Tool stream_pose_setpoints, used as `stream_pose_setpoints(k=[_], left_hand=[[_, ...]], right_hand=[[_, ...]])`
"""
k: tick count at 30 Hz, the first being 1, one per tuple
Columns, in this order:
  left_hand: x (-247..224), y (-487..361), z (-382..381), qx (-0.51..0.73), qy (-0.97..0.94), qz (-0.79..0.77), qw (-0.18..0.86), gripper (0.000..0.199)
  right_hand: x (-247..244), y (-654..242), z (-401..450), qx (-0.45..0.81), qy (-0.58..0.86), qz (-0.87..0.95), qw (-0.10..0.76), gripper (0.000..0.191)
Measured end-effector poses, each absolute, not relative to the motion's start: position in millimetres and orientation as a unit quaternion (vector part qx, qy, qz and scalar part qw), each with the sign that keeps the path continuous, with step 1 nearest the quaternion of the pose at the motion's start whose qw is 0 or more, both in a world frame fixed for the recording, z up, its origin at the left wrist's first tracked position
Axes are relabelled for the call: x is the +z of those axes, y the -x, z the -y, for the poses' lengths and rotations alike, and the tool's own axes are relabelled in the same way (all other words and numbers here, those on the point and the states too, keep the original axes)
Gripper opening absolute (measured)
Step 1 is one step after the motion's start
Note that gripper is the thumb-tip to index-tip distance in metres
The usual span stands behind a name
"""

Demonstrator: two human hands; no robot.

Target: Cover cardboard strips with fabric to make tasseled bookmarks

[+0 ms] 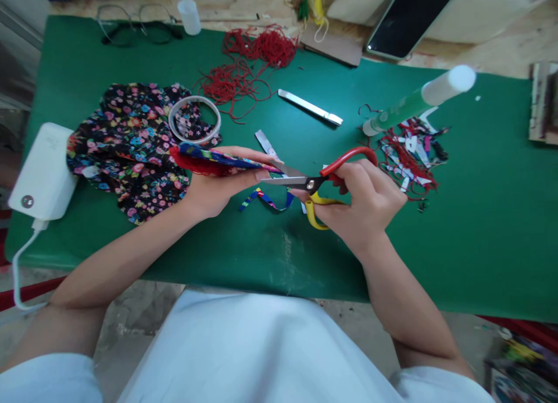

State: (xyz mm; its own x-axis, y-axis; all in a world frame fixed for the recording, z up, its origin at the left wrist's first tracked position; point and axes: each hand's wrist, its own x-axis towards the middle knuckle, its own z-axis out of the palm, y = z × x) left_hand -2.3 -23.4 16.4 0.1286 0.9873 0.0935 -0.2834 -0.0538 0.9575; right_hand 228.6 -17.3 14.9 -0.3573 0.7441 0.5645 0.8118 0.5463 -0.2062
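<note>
My left hand (213,191) is closed on a blue patterned fabric piece (204,154) with a red tassel-like fringe (192,163) at its left end. In my right hand (368,199) is a pair of scissors (311,185) with one red and one yellow handle. The blades are parted and lie at the right end of the fabric, close to my left fingertips. Below them a narrow blue patterned strip (272,204) curls over the green mat. A pale strip (265,142) lies just behind the blades.
Black floral cloth (126,141) with a tape roll (173,121) lies left, beside a white power bank (46,170). Red cords (261,48), metal tweezers (309,106) and glasses (135,26) lie farther back. A glue bottle (405,109) stands by scraps (412,153). A phone (410,19) rests behind.
</note>
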Motion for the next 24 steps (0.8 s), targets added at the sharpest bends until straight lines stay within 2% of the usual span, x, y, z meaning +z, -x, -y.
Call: stream_pose_setpoints(k=[6,14,24], left_hand=[[17.3,2.4,24.6,0.538,-0.464,-0.402,0.578,0.014],[22.0,-1.1,25.0,0.547,-0.42,-0.444,0.572,0.025],[22.1,1.8,24.0,0.552,-0.416,-0.43,0.58,0.026]], right_hand=[[15.3,-228.4,16.9,-0.053,0.49,0.817,0.3,0.038],[17.4,-226.8,17.3,-0.071,0.533,0.807,0.246,0.041],[18.7,-226.5,16.1,-0.086,0.532,0.808,0.238,0.042]])
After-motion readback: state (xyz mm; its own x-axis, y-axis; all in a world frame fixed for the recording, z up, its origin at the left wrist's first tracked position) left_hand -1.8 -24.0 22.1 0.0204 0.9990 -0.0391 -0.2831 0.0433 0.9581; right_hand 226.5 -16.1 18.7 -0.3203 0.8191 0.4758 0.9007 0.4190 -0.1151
